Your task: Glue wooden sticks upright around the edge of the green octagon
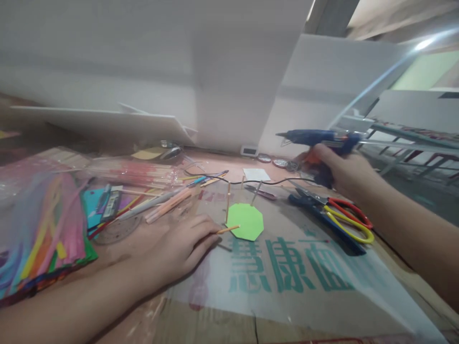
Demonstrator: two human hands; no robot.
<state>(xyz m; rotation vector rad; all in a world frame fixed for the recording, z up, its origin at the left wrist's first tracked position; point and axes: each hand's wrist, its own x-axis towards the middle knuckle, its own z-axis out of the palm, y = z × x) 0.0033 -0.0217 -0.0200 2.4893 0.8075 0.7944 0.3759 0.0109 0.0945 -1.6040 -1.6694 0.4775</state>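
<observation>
A bright green octagon [245, 221] lies on the plastic sheet [215, 291] with green characters. Several thin sticks stand or lean at its edge, one a brown stick [227, 203] on the left. My left hand [195, 241] pinches a short wooden stick [228, 230], whose far tip is over the octagon's left part. My right hand [332, 165] is wrapped round a blue glue gun [310, 137] held up at the right, its nozzle pointing left. The glue gun is apart from the octagon.
Scissors with red and yellow handles [349, 215] lie at the right beside a dark blue tool [333, 229]. Colourful pipe cleaners [66, 215], a clear protractor [118, 230] and pens [201, 180] are at the left. A black cable [279, 182] crosses behind the octagon. White boards stand behind.
</observation>
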